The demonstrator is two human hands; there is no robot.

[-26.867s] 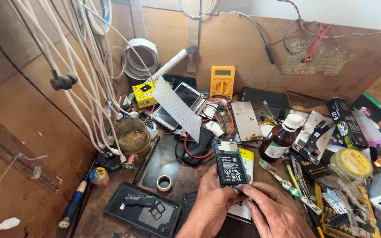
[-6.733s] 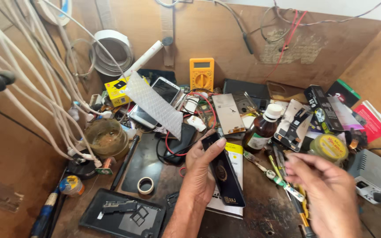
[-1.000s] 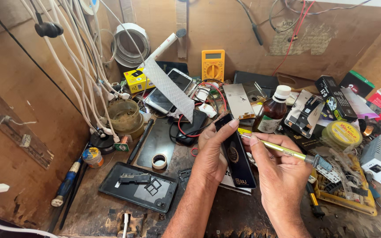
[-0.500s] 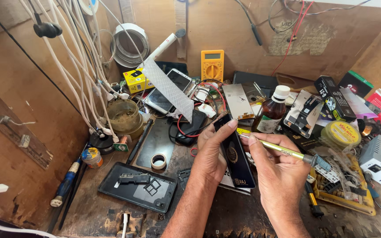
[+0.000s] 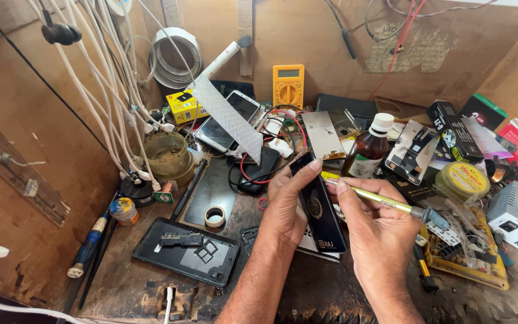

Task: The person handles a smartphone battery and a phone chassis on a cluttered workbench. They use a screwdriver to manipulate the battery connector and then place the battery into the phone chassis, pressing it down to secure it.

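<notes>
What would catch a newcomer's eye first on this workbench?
At centre, the left hand props a black phone on edge while the right hand holds a yellow-handled tool against it. Behind them a yellow multimeter leans on the back wall, and white cables hang at left.

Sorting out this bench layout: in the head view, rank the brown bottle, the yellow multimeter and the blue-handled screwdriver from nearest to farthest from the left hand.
1. Brown bottle, just right of the left hand.
2. Yellow multimeter, behind, by the back wall.
3. Blue-handled screwdriver, far left edge.
</notes>
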